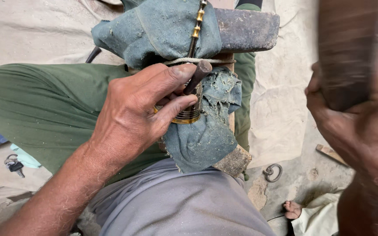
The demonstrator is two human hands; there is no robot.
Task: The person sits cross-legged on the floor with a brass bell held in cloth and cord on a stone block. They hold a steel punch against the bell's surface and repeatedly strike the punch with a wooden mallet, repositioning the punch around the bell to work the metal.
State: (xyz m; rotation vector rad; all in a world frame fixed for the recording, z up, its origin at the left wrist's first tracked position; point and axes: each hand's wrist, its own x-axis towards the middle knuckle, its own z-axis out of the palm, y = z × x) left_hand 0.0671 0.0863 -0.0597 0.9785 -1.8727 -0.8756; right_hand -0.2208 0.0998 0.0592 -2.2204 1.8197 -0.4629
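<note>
My left hand (143, 109) grips a short dark metal punch (197, 75) between thumb and fingers, its tip set against a brass banded cylinder (189, 114). The brass piece is wrapped in dusty blue-green cloth (202, 135) and tied with cord to a wooden block (235, 161) lying over my lap. A thin rod with brass beads (197, 26) runs up from it. My right hand (355, 126), at the right edge, is raised and closed around a thick dark wooden mallet (345, 52), blurred by motion.
A heavy dark iron block (248, 29) sits at the top behind the cloth. My legs are in green trousers (44, 100). A key bunch (13, 165) lies at left, a metal ring (273, 172) on the dusty floor at right, and a wood strip (329, 153) nearby.
</note>
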